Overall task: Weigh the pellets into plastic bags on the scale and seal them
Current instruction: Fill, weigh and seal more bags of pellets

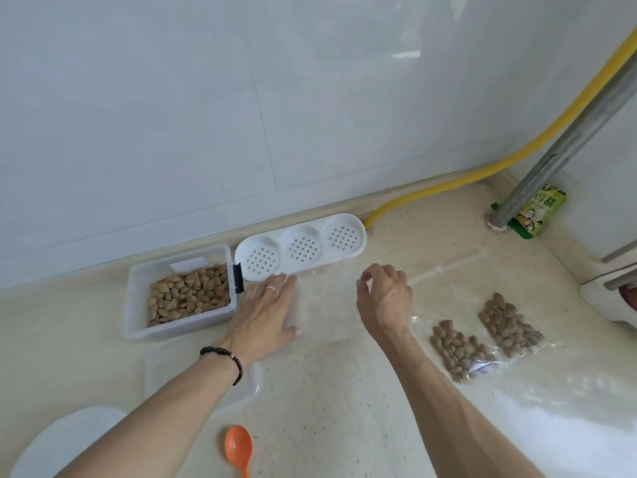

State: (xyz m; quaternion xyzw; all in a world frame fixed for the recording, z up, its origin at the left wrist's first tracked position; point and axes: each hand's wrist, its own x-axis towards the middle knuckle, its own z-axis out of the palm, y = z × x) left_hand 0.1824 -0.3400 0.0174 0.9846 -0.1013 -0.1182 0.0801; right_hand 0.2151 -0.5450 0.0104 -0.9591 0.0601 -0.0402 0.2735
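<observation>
Head view is showing the left hand (pixel 265 312) pressing flat, fingers straight, on a clear plastic bag (pixel 324 305) at frame centre. The right hand (pixel 384 300) is pinching its upper edge, fingers curled narrow.

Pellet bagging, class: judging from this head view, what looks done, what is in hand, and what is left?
Done: two filled bags of pellets lie on the counter at right. In hand: the left hand presses flat on an empty clear bag, while the right hand pinches at its edge. Left: the tub still holds many pellets, and the orange spoon lies unused. I cannot confirm a scale.
</observation>
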